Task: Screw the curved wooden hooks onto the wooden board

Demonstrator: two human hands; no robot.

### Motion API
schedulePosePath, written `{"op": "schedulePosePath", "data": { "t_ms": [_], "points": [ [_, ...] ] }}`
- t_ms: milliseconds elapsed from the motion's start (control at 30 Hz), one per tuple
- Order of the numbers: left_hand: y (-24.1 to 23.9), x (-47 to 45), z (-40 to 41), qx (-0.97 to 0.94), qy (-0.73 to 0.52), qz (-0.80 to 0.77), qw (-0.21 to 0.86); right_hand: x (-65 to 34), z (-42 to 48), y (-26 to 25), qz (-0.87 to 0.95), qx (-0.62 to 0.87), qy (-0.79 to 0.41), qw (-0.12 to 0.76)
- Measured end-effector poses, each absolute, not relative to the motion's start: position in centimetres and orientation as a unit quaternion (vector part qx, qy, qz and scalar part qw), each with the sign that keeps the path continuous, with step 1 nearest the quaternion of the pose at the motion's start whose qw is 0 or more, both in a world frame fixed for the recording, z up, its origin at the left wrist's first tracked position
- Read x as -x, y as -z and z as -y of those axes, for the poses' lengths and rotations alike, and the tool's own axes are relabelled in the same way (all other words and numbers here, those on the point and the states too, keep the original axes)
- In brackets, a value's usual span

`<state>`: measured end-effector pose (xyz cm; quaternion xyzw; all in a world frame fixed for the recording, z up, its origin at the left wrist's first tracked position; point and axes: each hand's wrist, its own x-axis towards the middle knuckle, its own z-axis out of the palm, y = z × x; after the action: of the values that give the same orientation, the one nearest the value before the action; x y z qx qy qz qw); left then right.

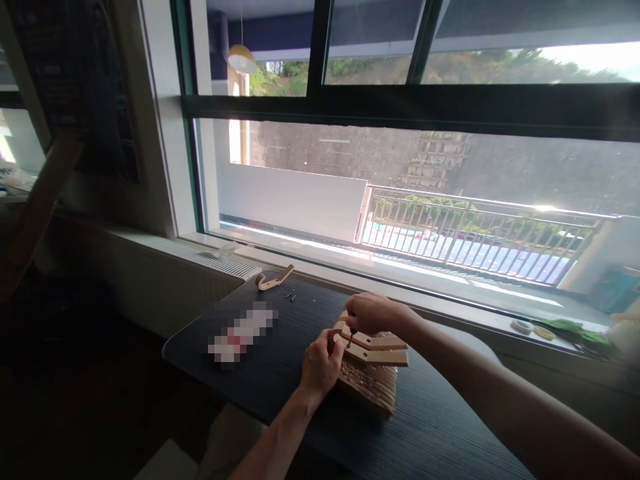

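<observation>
Two pale wooden hooks lie side by side on a brown block with a ridged side [375, 390]. The nearer wooden hook [377, 358] has its curled end under my left hand [323, 363], whose thumb and fingers are closed around it. Behind it lies the farther wooden hook [387, 343], also with a hole in it. My right hand [373, 313] is closed above the hooks around a thin-shafted, screwdriver-like tool [351, 339]. Its shaft points down at the nearer hook; the handle is hidden in my fingers.
A third wooden hook [275, 279] lies at the back of the dark table [430, 413], with a few screws [291, 296] near it. A blurred-out packet [243, 337] is on the left. Beyond are a radiator [215, 257], the windowsill, and greenery [575, 331] on the right.
</observation>
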<state>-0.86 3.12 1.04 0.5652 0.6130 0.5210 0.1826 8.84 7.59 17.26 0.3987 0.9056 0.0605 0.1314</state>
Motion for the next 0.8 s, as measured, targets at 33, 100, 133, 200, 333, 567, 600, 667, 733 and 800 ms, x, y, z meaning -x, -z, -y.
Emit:
{"op": "schedulePosePath", "data": {
  "t_ms": [33,100,133,200,333,567,600,667,733,800],
  "points": [
    [-1.1,0.9,-3.1,-0.565,-0.521,-0.613,0.183,-8.8,-7.6,-17.5,-0.898,-0.413,-0.062,0.137],
    [-1.0,0.9,-3.0,-0.565,-0.524,-0.61,0.185,-8.9,-7.6,-18.3,-0.893,-0.421,-0.06,0.148],
    [-1.0,0.9,-3.0,-0.565,-0.525,-0.608,0.187,-9.0,-7.6,-18.6,-0.896,-0.414,-0.053,0.154],
    [-1.0,0.9,-3.0,-0.565,-0.527,-0.606,0.188,-9.3,-7.5,-19.2,-0.907,-0.383,-0.033,0.169],
    [-0.9,0.8,-3.1,-0.564,-0.524,-0.611,0.184,-9.8,-7.3,-18.7,-0.926,-0.333,-0.044,0.174],
    [-0.8,0.8,-3.1,-0.566,-0.52,-0.616,0.176,-10.5,-7.3,-17.3,-0.904,-0.397,-0.06,0.147],
    [-0.7,0.8,-3.2,-0.566,-0.52,-0.614,0.178,-10.6,-7.3,-17.5,-0.9,-0.404,-0.054,0.156],
    [-0.6,0.8,-3.2,-0.565,-0.521,-0.613,0.18,-10.6,-7.4,-18.1,-0.898,-0.4,-0.039,0.177],
    [-0.4,0.8,-3.3,-0.565,-0.522,-0.612,0.183,-10.4,-7.4,-18.6,-0.907,-0.378,-0.025,0.184],
    [-0.3,0.8,-3.3,-0.566,-0.523,-0.611,0.182,-10.2,-7.4,-18.8,-0.92,-0.353,-0.02,0.17]
  ]
}}
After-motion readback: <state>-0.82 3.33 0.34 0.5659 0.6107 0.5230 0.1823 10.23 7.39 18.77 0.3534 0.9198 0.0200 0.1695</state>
